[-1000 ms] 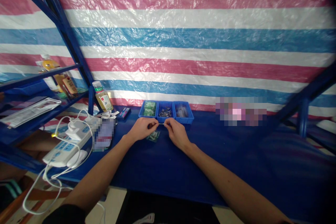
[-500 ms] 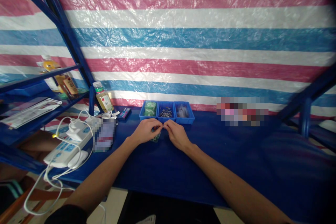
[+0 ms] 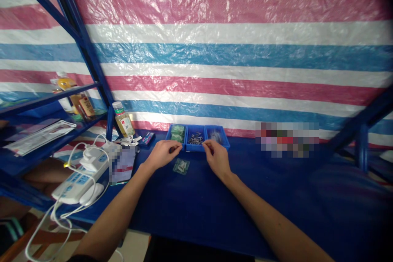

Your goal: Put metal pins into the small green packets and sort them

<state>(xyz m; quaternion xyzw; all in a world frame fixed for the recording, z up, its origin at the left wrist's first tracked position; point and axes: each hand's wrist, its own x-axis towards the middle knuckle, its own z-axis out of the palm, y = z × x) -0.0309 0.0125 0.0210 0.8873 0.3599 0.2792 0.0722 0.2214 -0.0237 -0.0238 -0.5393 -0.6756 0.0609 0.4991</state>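
My left hand (image 3: 162,153) hovers just in front of a blue three-compartment parts tray (image 3: 196,146), its fingers curled together, and whether they pinch something is too small to tell. My right hand (image 3: 216,157) reaches the tray's front edge, with its fingertips near the compartment of metal pins (image 3: 195,138). Green-tinted packets (image 3: 177,134) fill the left compartment, and clear packets (image 3: 216,135) lie in the right one. Between and below my hands, a small clear bag (image 3: 181,166) holding small metal parts lies flat on the blue cloth.
A white power strip (image 3: 78,184) with chargers and cords sits to the left, near a bottle (image 3: 123,120) and a small blue box (image 3: 146,139). Blue metal shelving (image 3: 39,104) stands at the left. A striped tarp (image 3: 227,57) hangs behind.
My hands have moved apart, and the right one has gone forward to the tray. The thin pin once held between them no longer shows. The small bag is now uncovered.
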